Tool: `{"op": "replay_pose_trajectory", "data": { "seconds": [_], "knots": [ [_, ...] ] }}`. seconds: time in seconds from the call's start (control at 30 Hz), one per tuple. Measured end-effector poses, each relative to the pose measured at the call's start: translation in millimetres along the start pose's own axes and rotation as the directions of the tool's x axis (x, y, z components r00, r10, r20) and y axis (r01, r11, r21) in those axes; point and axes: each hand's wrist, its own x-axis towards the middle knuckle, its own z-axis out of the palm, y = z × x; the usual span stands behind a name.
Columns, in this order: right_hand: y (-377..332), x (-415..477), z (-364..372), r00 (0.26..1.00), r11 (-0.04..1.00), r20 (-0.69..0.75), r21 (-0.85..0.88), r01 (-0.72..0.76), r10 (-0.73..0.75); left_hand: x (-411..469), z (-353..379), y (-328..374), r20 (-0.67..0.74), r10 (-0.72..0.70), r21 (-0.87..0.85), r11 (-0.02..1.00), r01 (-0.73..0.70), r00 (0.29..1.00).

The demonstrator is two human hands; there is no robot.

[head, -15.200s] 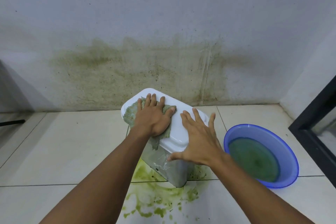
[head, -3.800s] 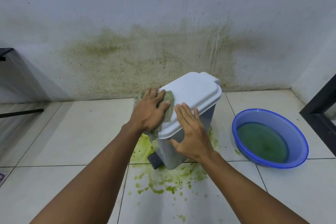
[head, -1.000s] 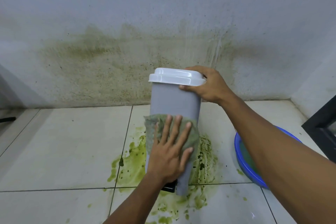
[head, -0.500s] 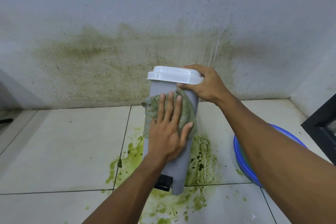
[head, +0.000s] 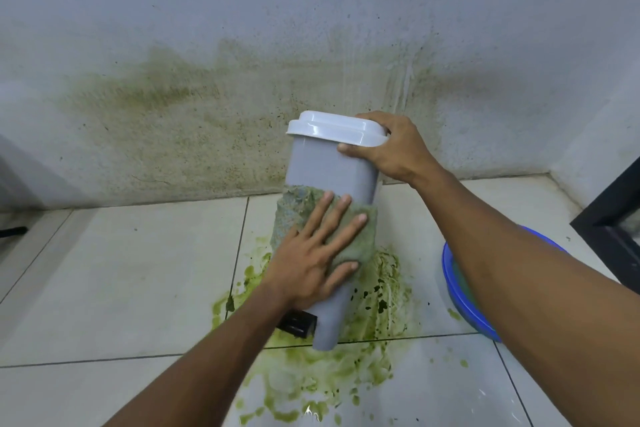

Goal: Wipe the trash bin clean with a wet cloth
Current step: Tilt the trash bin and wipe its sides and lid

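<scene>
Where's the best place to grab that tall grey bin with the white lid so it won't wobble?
Probably its top, from the right side, where the right hand grips now. The tall grey plastic bin is narrow and tippy, and the white lid overhangs, making a ledge to hold.

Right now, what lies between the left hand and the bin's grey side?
A green cloth, pressed onto the bin by the left hand; head view.

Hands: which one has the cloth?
The left hand, fingers flat on the cloth against the bin; the right hand grips the lid.
</scene>
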Motion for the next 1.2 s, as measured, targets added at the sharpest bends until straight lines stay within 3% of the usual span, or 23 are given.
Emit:
{"op": "replay_pose_trajectory", "data": {
  "seconds": [0.17,0.2,0.27,0.33,0.37,0.5,0.57,0.7,0.9,0.97,1.07,1.13,1.2],
  "knots": [
    [-5,4,10,0.999,0.999,-0.029,-0.023,0.026,-0.027,13,-4,4,-0.02,-0.136,-0.039,0.99,0.135,0.99],
    [-5,4,10,0.999,0.999,-0.031,-0.021,0.027,-0.027,10,2,12,0.002,-0.071,-0.005,0.997,0.071,0.997],
    [-2,2,10,0.999,1.0,-0.025,-0.02,0.023,-0.024,-3,14,16,0.102,0.179,0.105,0.976,-0.19,0.979],
    [-3,1,11,0.999,0.999,-0.025,-0.02,0.029,-0.029,-10,6,3,0.215,0.389,0.179,0.886,-0.428,0.896],
    [-4,1,12,0.999,0.999,-0.025,-0.024,0.037,-0.037,-7,-1,-5,0.232,0.431,0.193,0.858,-0.476,0.872],
    [-6,1,16,0.998,0.998,-0.037,-0.037,0.045,-0.047,12,-21,-10,0.178,0.302,0.172,0.928,-0.332,0.936],
    [-6,0,14,0.998,0.998,-0.038,-0.039,0.042,-0.043,9,-17,6,0.231,0.282,0.176,0.929,-0.325,0.931],
    [-5,-3,13,0.999,0.999,-0.022,-0.022,0.041,-0.041,-2,-17,25,0.515,0.415,0.141,0.822,-0.552,0.75],
    [-11,-3,14,0.999,1.0,-0.024,-0.016,0.025,-0.026,-1,-16,47,0.789,0.373,0.127,0.68,-0.722,0.489],
    [-11,-3,11,1.0,0.999,-0.016,-0.023,0.023,-0.023,5,-19,43,0.755,0.409,0.136,0.668,-0.732,0.513],
    [-10,-3,11,0.999,0.999,-0.025,-0.032,0.021,-0.022,14,-23,10,0.554,0.47,0.125,0.769,-0.626,0.688],
    [-10,-2,13,0.999,0.999,-0.036,-0.036,0.017,-0.018,9,-21,-12,0.359,0.387,0.1,0.889,-0.447,0.849],
    [-10,-2,13,0.999,0.999,-0.05,-0.039,0.021,-0.023,-6,-14,-19,0.155,0.16,0.056,0.984,-0.17,0.975]
  ]
}}
